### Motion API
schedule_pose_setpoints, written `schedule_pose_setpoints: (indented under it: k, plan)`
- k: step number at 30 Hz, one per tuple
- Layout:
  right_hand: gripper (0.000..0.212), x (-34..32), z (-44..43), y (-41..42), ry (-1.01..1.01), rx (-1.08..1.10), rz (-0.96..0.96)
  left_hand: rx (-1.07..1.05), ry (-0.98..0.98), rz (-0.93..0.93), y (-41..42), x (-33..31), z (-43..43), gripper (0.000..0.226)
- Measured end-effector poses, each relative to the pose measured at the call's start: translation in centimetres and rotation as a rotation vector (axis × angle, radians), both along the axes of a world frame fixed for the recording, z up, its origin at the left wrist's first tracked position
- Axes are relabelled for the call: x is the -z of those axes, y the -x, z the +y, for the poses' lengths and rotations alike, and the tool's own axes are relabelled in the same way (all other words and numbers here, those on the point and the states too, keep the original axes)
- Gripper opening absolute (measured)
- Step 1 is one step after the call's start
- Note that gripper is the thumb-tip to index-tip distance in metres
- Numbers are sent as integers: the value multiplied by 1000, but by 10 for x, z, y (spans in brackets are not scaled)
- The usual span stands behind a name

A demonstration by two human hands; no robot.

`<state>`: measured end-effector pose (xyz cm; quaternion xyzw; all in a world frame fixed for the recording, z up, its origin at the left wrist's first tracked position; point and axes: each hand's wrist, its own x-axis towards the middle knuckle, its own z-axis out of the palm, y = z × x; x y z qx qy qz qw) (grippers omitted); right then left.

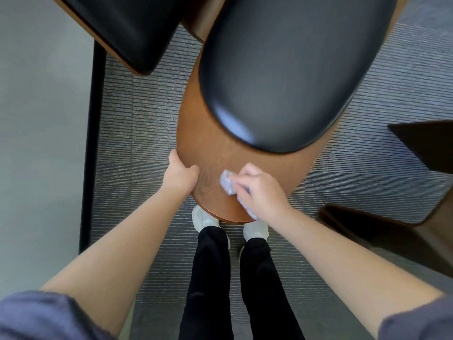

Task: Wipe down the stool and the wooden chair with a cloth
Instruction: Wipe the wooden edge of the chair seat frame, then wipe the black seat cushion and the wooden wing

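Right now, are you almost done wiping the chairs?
Not yet, it seems. Nothing looks clearly finished. The right hand presses the cloth on the wooden chair, while the left hand grips its edge. The other black-cushioned seat has no hand on it and may be left to do.

Cloth (227, 184) on wooden chair (208, 146)

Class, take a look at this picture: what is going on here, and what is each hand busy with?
A person stands over the wooden chair, seen from above. The right hand holds a crumpled pale cloth and presses it on the bare brown wood just below the black pad. The left hand grips the chair's rounded edge, apparently steadying it. Another black-padded seat stands at the upper left, untouched.
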<state>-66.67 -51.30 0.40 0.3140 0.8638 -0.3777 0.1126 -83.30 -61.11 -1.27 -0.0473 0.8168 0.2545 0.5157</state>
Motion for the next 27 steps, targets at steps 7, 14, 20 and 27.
schedule_pose_setpoints:
  k: [7, 14, 20, 27]
  plan:
    - [19, 16, 66, -58, -50, 135, -105, 350, 128, 231, -30, -11, 13, 83]
    - [22, 36, 143, -100, -148, 51, -129, 637, 210, 409, -66, -3, 62, 86]
    - [22, 51, 213, -124, -161, -51, -97, 286, -60, 419, -92, 16, 123, 92]
    - [24, 66, 286, -131, -179, -206, -46, 315, 67, 404, -100, 37, 163, 100]
